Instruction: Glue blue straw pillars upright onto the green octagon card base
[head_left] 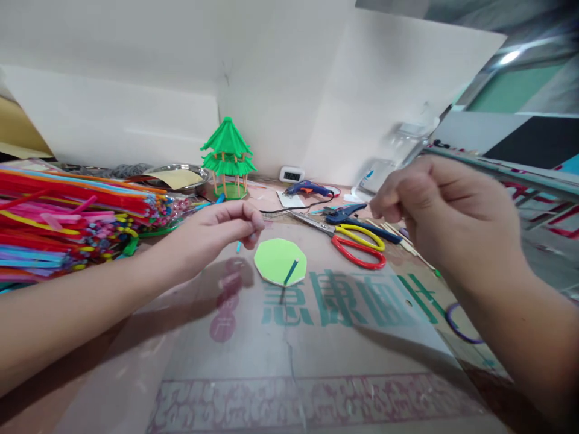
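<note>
My left hand (pixel 226 226) hovers over the cardboard-covered table (pixel 289 349) with its fingers pinched together; a short blue straw piece (pixel 238 246) shows just below the fingertips. My right hand (pixel 434 208) is raised at the right with its fingers curled in a pinch; what it holds is too small to make out. Between them lies a light green paper polygon (pixel 278 260) with a small dark green stick (pixel 291 272) resting on its near edge.
A heap of coloured straws and pipe cleaners (pixel 67 217) fills the left. A green model pavilion (pixel 227 158) stands at the back. Red-and-yellow scissors (pixel 357 244), blue pliers (pixel 346 214), a blue glue gun (pixel 310 189) and wooden sticks (pixel 402 240) lie at the right.
</note>
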`<state>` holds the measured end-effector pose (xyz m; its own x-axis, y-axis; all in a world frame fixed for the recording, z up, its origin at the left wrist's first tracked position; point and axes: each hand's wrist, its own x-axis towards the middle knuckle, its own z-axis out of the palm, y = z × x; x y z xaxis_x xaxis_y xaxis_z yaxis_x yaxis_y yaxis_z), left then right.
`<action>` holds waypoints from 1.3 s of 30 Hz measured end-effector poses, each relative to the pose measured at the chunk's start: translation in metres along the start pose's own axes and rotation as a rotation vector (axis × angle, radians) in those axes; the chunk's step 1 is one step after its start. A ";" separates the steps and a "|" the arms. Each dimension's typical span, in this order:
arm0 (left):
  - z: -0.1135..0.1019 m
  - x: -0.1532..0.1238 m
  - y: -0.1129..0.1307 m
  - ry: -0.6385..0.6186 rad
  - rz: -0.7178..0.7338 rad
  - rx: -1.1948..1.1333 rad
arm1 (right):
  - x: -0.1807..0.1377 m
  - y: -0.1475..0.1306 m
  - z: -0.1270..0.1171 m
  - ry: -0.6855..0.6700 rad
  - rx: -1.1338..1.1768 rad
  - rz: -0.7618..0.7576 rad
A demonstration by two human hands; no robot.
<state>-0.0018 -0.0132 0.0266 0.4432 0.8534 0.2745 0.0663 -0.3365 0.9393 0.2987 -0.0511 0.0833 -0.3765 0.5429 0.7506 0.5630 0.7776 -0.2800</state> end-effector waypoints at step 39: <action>0.015 -0.006 -0.032 -0.104 0.344 0.706 | 0.015 0.007 -0.023 -0.957 0.355 0.273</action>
<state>0.0066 -0.0134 -0.0086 0.6205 0.6261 0.4723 0.4469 -0.7772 0.4430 0.3138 -0.0452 0.1061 -0.7798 0.6171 -0.1053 0.5266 0.5557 -0.6433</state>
